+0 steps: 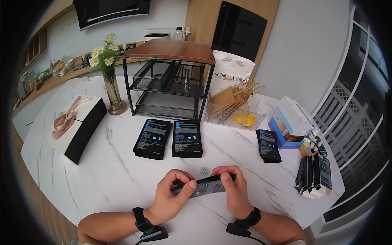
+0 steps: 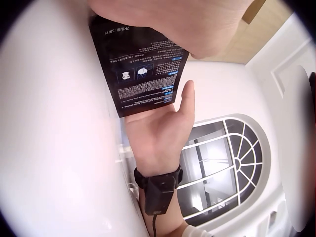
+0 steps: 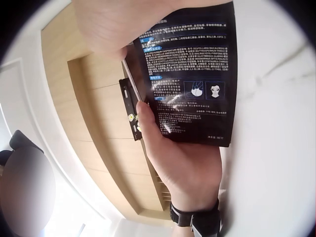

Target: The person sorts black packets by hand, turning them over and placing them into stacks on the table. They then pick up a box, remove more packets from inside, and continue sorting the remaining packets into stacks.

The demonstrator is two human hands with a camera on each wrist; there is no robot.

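Observation:
Both hands hold a small stack of black face mask sachets (image 1: 207, 188) low over the marble-patterned table, its printed side towards me. My left hand (image 1: 171, 196) grips the left end, thumb at the upper edge. The other end is held by my right hand (image 1: 237, 195), its thumb near the top edge. White print and small face pictures show on the sachet (image 3: 190, 106) in the right wrist view. Just beyond the hands lies a round greenish sticker (image 1: 205, 171). Two neat piles of like sachets, a left pile (image 1: 152, 139) and a right pile (image 1: 187, 139), lie farther back.
Another sachet pile (image 1: 268, 145) lies to the right, near boxes (image 1: 292, 116) and upright black-and-white cartons (image 1: 314, 177). Behind stand a wood-topped mesh rack (image 1: 169, 51), a flower vase (image 1: 112, 90) and a clear bin (image 1: 212, 114) with paper bags. A ribboned box (image 1: 77, 126) is at left.

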